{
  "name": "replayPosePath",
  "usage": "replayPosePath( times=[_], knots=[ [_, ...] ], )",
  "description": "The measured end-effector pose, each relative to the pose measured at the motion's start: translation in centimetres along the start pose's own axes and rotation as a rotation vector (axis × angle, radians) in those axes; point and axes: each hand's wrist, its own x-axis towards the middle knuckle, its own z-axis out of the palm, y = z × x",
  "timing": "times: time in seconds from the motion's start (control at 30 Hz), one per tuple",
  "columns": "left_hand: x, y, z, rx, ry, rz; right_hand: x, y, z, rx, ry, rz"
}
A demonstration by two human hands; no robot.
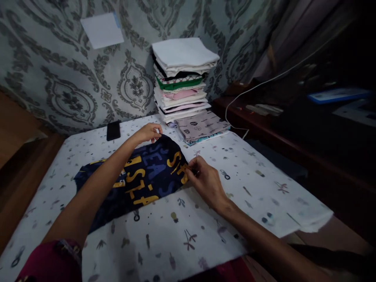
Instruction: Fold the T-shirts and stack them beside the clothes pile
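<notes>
A dark navy cloth (pixel 152 172) with yellow and blue lettering lies across the patterned white sheet in front of me, its right end slightly lifted. My left hand (pixel 148 133) pinches its far edge near the top corner. With fingers closed together, my right hand (pixel 205 180) grips the right edge of the same cloth. Part of the cloth's left side is hidden under my left forearm.
Behind the cloth stands a tall stack of folded fabrics (pixel 183 78), with a grey folded cloth (pixel 202 125) before it. A black phone (pixel 113 131) lies at the back left. A white cable (pixel 258 84) runs over the dark wooden furniture (pixel 252 121) at right.
</notes>
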Motion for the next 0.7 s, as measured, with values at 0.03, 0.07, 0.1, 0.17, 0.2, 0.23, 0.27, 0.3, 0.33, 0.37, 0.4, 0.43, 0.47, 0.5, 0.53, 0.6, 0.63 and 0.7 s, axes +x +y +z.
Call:
replayPosePath(
  times=[0.03,0.07,0.1,0.17,0.2,0.23,0.27,0.3,0.33,0.37,0.4,0.43,0.47,0.5,0.53,0.6,0.63,0.7],
  knots=[
    [-1.0,-0.3,-0.6,-0.069,-0.001,-0.038,-0.1,-0.6,0.3,0.003,0.0,-0.029],
    [-2.0,-0.7,-1.1,-0.145,0.003,-0.075,-0.3,-1.2,0.7,0.003,-0.003,-0.058],
    [-3.0,-1.1,-1.6,-0.22,0.013,-0.106,-0.4,-1.8,1.1,0.003,-0.013,-0.089],
    [-4.8,-2.2,-2.3,-0.347,0.039,-0.147,-0.7,-3.0,2.4,0.0,-0.054,-0.16],
    [-5.7,-2.9,-2.6,-0.402,0.049,-0.163,-0.9,-3.6,3.2,-0.005,-0.083,-0.2],
    [-6.5,-3.5,-2.9,-0.449,0.058,-0.181,-1.1,-4.1,4.1,-0.014,-0.117,-0.243],
    [-7.2,-4.2,-3.2,-0.488,0.065,-0.202,-1.3,-4.5,4.9,-0.029,-0.155,-0.287],
    [-7.8,-4.8,-3.4,-0.524,0.073,-0.223,-1.6,-4.9,5.8,-0.052,-0.195,-0.327],
    [-8.4,-5.4,-3.6,-0.559,0.079,-0.244,-1.8,-5.3,6.7,-0.084,-0.232,-0.363],
    [-8.9,-6.0,-3.8,-0.595,0.084,-0.262,-2.0,-5.6,7.5,-0.123,-0.267,-0.394],
    [-9.3,-6.5,-3.9,-0.63,0.091,-0.276,-2.2,-5.8,8.2,-0.163,-0.298,-0.42],
    [-9.7,-7.0,-4.0,-0.662,0.102,-0.285,-2.4,-6.0,8.8,-0.202,-0.326,-0.443],
    [-10.0,-7.5,-4.1,-0.687,0.116,-0.289,-2.6,-6.2,9.4,-0.24,-0.351,-0.462],
    [-10.3,-7.9,-4.1,-0.701,0.132,-0.289,-2.8,-6.3,9.9,-0.277,-0.373,-0.478],
    [-10.5,-8.3,-4.0,-0.702,0.151,-0.287,-2.9,-6.4,10.3,-0.31,-0.392,-0.494],
    [-10.7,-9.0,-3.8,-0.679,0.192,-0.282,-3.3,-6.6,11.0,-0.358,-0.425,-0.529],
    [-10.7,-9.4,-3.6,-0.667,0.209,-0.28,-3.5,-6.6,11.3,-0.372,-0.436,-0.547],
    [-10.8,-9.9,-3.4,-0.653,0.241,-0.283,-3.8,-6.7,11.9,-0.381,-0.445,-0.585]
  ],
)
